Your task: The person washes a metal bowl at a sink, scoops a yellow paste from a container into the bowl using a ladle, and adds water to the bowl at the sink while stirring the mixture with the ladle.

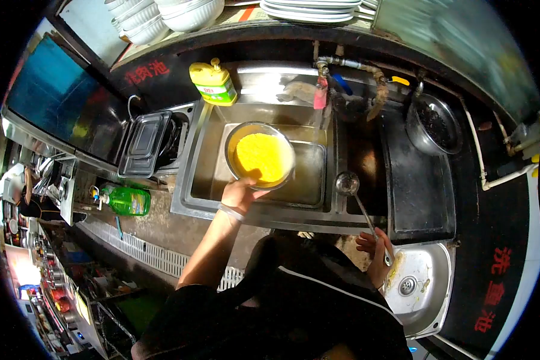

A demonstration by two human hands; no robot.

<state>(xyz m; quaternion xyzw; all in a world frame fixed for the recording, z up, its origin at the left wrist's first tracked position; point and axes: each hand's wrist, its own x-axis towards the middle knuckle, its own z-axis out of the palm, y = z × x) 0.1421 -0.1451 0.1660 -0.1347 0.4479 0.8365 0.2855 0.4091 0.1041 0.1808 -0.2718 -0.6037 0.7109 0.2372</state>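
My left hand [244,195] grips the near rim of a round metal bowl [229,150], the thumb reaching over the edge. Inside the bowl lies a bright yellow mass [260,155], lumpy on top; what food it is I cannot tell. The bowl is over the steel sink [198,162]; whether it rests on anything there is not plain. Lower right, my right hand [376,252] is closed around the handle of a metal ladle [347,183]. The ladle's cup points away from me, beside the sink's right edge.
A yellow jug [213,84] stands at the sink's back left, below pipes and a tap [322,69]. To the right are a dark tray [423,198], a steel basin [456,144] and a small sink [435,300]. A green bottle [126,200] is on the left.
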